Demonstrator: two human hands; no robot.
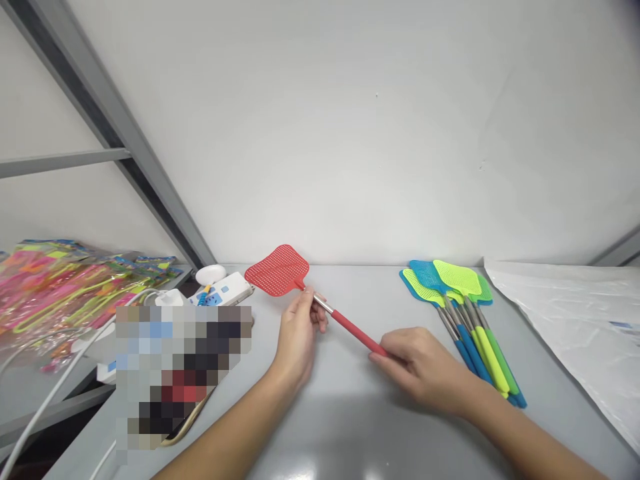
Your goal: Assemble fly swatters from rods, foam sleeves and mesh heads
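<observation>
A red fly swatter (278,271) with a perforated head is held slantwise over the grey table, its head up at the left and its handle down at the right. My left hand (299,333) pinches the silver shaft just below the head. Around the lower end of the red handle, my right hand (417,367) is closed. To the right of it lies a pile of several fly swatters (463,283) in blue, yellow-green and green, heads toward the wall and handles toward me.
A white sheet of plastic (565,320) covers the table's right side. At left are a power strip (223,291), a round white object (211,274), white cables (60,393) and a pixelated item (180,373). Colourful plastic-wrapped goods (75,287) lie beyond a metal frame (125,127).
</observation>
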